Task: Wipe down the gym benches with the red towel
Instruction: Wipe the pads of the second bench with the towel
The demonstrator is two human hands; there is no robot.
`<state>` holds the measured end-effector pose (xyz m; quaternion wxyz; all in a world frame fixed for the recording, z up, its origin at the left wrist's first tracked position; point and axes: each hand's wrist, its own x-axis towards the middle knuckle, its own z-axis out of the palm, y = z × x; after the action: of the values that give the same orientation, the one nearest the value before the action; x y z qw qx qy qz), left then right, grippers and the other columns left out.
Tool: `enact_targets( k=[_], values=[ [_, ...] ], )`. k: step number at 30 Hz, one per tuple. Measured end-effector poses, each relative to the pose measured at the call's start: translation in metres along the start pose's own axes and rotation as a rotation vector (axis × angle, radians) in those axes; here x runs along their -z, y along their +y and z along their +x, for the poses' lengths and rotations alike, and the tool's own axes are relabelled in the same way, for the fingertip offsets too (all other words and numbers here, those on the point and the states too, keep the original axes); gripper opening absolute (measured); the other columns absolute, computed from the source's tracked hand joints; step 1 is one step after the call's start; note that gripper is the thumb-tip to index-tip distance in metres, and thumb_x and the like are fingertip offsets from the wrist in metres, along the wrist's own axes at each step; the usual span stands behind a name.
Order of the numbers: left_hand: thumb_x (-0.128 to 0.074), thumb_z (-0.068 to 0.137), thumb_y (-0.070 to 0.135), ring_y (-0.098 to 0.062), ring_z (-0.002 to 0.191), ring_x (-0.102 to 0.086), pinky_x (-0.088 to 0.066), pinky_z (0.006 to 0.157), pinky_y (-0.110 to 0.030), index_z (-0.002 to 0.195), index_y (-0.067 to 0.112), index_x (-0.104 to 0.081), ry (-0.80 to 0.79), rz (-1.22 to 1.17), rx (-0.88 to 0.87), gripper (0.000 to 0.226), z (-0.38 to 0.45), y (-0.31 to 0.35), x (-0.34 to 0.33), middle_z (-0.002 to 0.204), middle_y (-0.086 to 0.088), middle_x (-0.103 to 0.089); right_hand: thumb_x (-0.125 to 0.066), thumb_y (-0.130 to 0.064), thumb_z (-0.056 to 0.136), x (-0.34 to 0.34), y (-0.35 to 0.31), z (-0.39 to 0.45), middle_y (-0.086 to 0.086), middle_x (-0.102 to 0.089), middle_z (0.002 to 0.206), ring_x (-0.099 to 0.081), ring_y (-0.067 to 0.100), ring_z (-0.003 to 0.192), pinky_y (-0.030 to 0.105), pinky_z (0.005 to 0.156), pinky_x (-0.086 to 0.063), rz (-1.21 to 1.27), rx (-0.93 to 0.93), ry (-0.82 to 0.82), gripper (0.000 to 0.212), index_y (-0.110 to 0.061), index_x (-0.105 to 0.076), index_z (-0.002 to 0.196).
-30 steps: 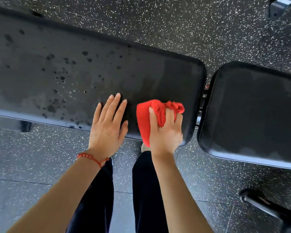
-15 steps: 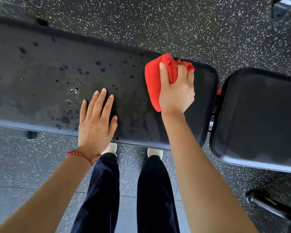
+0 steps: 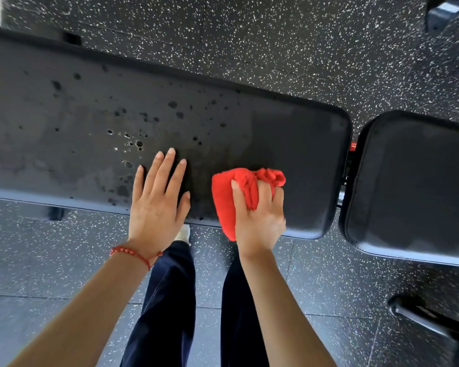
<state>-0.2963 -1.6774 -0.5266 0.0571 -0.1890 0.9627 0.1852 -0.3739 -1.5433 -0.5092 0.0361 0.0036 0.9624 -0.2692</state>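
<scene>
While left hand (image 3: 157,205) rests flat, right hand (image 3: 260,218) grips red towel (image 3: 228,197).

Wet-spotted bench pad (image 3: 263,133) — red towel (image 3: 223,200), hands

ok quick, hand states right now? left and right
Left hand: open, fingers straight, resting flat on the long black padded bench.
Right hand: closed, gripping the bunched red cloth towel against the same bench's near edge.

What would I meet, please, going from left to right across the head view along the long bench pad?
Droplets → left hand flat on the long pad → red towel gripped by the right hand → wiped pad end → second pad.
</scene>
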Motion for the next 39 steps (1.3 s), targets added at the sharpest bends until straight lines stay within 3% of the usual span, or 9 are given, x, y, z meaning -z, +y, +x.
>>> enact_targets(
  k=[3,6,10,16,21,28,30,34,39],
  values=[
    [-0.036,0.091,0.027,-0.031,0.137,-0.025,-0.021,0.109,-0.054,0.137,0.004,-0.041,-0.008,0.018,0.037,0.051,-0.007,-0.011,0.003,0.148,-0.016,-0.031,-0.065,-0.047,0.073,-0.003,-0.009,0.015,0.009,-0.066,0.096,-0.065,0.031,0.069,0.026,0.059,-0.033,0.003,-0.038,0.013,0.036,-0.015,-0.068,0.09],
    [-0.035,0.091,0.029,-0.032,0.137,-0.024,-0.019,0.109,-0.054,0.137,0.005,-0.04,-0.03,0.038,0.066,0.053,-0.008,-0.022,0.006,0.149,-0.017,-0.03,-0.068,-0.043,0.075,-0.009,-0.026,0.033,0.008,-0.065,0.105,-0.065,0.031,0.077,0.029,0.059,-0.041,0.028,-0.026,0.016,0.034,-0.015,-0.068,0.095],
    [-0.034,0.09,0.029,-0.034,0.135,-0.027,-0.021,0.108,-0.056,0.137,0.005,-0.041,-0.047,0.052,0.036,0.053,-0.005,-0.033,0.009,0.147,-0.018,-0.032,-0.059,-0.051,0.081,-0.027,-0.052,0.07,0.005,-0.059,0.116,-0.061,0.032,0.087,0.032,0.064,-0.04,0.012,-0.032,0.026,0.041,-0.019,-0.064,0.105],
    [-0.033,0.09,0.029,-0.035,0.134,-0.031,-0.023,0.107,-0.056,0.137,0.005,-0.042,-0.047,0.042,0.017,0.053,-0.004,-0.034,0.01,0.146,-0.018,-0.035,-0.052,-0.057,0.083,-0.044,-0.071,0.105,0.005,-0.058,0.114,-0.06,0.031,0.087,0.029,0.063,-0.031,-0.002,-0.019,0.045,0.045,-0.018,-0.06,0.106],
    [-0.035,0.09,0.029,-0.036,0.133,-0.034,-0.025,0.105,-0.056,0.136,0.005,-0.043,-0.037,0.037,0.003,0.053,-0.005,-0.036,0.01,0.145,-0.018,-0.036,-0.059,-0.048,0.083,-0.037,-0.057,0.067,0.011,-0.059,0.116,-0.061,0.035,0.085,0.033,0.063,-0.043,0.012,0.046,0.024,0.041,-0.014,-0.063,0.106],
    [-0.042,0.089,0.026,-0.035,0.134,-0.032,-0.025,0.106,-0.057,0.136,0.004,-0.043,-0.064,0.026,0.014,0.052,-0.004,-0.033,0.014,0.146,-0.019,-0.035,-0.056,-0.048,0.078,-0.026,-0.037,-0.037,0.015,-0.063,0.091,-0.063,0.032,0.063,0.032,0.048,-0.05,-0.015,0.065,-0.083,0.041,-0.011,-0.065,0.092],
    [-0.05,0.089,0.021,-0.036,0.134,-0.033,-0.026,0.105,-0.058,0.136,0.004,-0.043,-0.06,0.021,0.025,0.05,-0.004,-0.032,0.014,0.146,-0.019,-0.035,-0.053,-0.048,0.078,-0.026,-0.036,-0.041,0.013,-0.063,0.091,-0.064,0.031,0.066,0.032,0.048,-0.051,-0.002,0.062,-0.096,0.041,-0.011,-0.066,0.091],
    [-0.035,0.088,0.028,-0.035,0.133,-0.034,-0.026,0.105,-0.056,0.135,0.004,-0.045,-0.068,0.029,0.036,0.053,-0.002,-0.031,0.016,0.145,-0.018,-0.037,-0.055,-0.051,0.076,-0.032,-0.041,-0.023,0.007,-0.067,0.095,-0.067,0.025,0.068,0.028,0.051,-0.049,0.013,0.085,-0.038,0.038,-0.016,-0.068,0.087],
    [-0.034,0.089,0.028,-0.033,0.133,-0.035,-0.025,0.106,-0.053,0.135,0.003,-0.045,-0.028,0.018,0.038,0.053,-0.003,-0.032,0.014,0.144,-0.017,-0.039,-0.057,-0.05,0.075,-0.034,-0.042,-0.019,0.006,-0.068,0.095,-0.067,0.024,0.067,0.028,0.05,-0.049,0.012,0.106,-0.005,0.037,-0.016,-0.069,0.083]
  ],
)
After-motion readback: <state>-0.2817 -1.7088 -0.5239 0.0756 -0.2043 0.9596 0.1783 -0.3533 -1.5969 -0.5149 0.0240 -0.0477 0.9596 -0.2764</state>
